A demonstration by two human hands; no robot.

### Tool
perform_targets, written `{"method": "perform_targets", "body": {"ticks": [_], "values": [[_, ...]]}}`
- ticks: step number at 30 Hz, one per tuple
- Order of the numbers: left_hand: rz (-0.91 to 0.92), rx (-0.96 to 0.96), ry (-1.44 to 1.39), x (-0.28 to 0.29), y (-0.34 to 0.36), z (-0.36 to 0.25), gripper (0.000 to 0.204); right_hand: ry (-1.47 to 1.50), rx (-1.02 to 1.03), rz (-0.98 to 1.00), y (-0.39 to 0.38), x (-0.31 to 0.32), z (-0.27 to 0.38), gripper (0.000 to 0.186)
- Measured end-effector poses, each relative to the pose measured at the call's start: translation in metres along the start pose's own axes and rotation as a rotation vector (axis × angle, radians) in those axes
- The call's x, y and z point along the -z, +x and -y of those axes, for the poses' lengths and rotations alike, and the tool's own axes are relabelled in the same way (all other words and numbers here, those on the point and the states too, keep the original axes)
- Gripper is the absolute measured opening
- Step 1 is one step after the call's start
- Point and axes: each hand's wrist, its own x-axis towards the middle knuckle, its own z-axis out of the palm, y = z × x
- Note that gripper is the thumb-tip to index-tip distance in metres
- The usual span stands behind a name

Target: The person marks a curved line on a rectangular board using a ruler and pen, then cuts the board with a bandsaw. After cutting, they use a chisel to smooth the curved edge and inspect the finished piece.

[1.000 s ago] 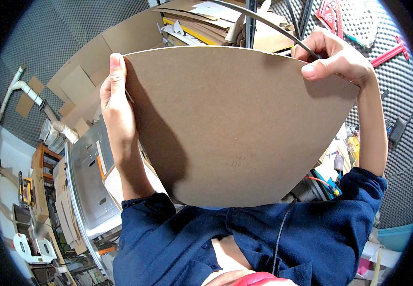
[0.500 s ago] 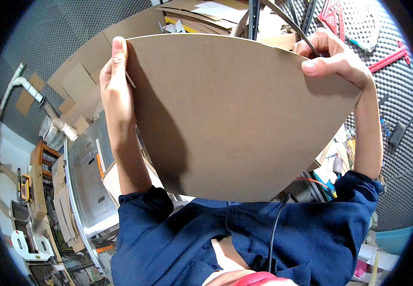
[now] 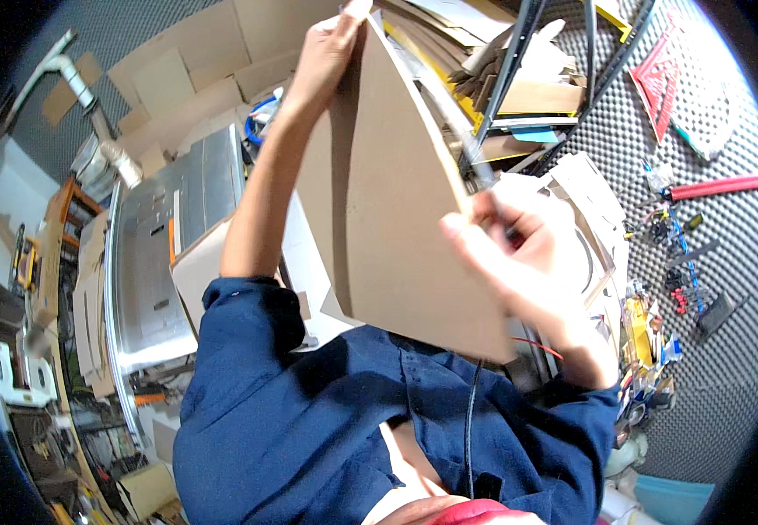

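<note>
Swung round since the earlier frame, the wide flat brown board point(image 3: 414, 227) no longer faces the camera squarely: its left corner has gone up and its right side has come down and inward, so that it shows narrower and slants. The left hand point(image 3: 331, 52), raised near the upper edge of the view, grips that top corner, the thumb along the edge. The right hand point(image 3: 527, 249), blurred, has dropped lower and nearer the body; its fingers curl around a long thin dark strip point(image 3: 482, 171), while its thumb tip lies at the board's right edge, though the blur hides how firmly it presses there. The board is between the two hands, in front of the chest, its lower edge just above the dark blue cloth shirt point(image 3: 335, 402).

Beyond the left forearm stands a silver metal tabletop point(image 3: 147, 289) with a glossy surface, and near its far end a bright blue ring-shaped coil point(image 3: 256, 131). Past the board's upper right are black metal uprights point(image 3: 514, 66) with brown cardboard pieces stacked between them. Farther right, against grey bumpy foam point(image 3: 729, 367), are a red triangular set square point(image 3: 657, 92) and a red T-shaped tool point(image 3: 718, 186). White bent piping point(image 3: 68, 70) runs at the far left
</note>
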Motion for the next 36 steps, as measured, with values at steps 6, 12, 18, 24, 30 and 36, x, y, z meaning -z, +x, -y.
{"method": "perform_targets", "body": {"ticks": [6,12,18,24,30,36], "values": [[0.19,-0.047,-0.499,-0.003,-0.032,0.049,0.058,0.033,0.194,0.134,-0.036,-0.057,0.003,0.027],[0.025,-0.069,-0.566,-0.045,-0.063,0.055,0.055,0.036,0.155,0.162,-0.055,-0.037,-0.028,0.037],[0.031,-0.115,-0.424,-0.049,-0.071,0.05,0.049,-0.221,0.458,0.224,-0.05,0.006,-0.039,0.05],[0.062,-0.016,-0.406,-0.051,-0.077,0.038,0.048,-0.347,0.478,0.123,-0.043,0.016,-0.033,0.044],[0.061,-0.052,-0.419,-0.055,-0.078,0.042,0.048,-0.359,0.491,0.214,-0.038,0.015,-0.028,0.045],[0.056,-0.02,-0.43,-0.056,-0.082,0.043,0.05,-0.246,0.478,0.283,-0.029,0.001,-0.021,0.042]]}}
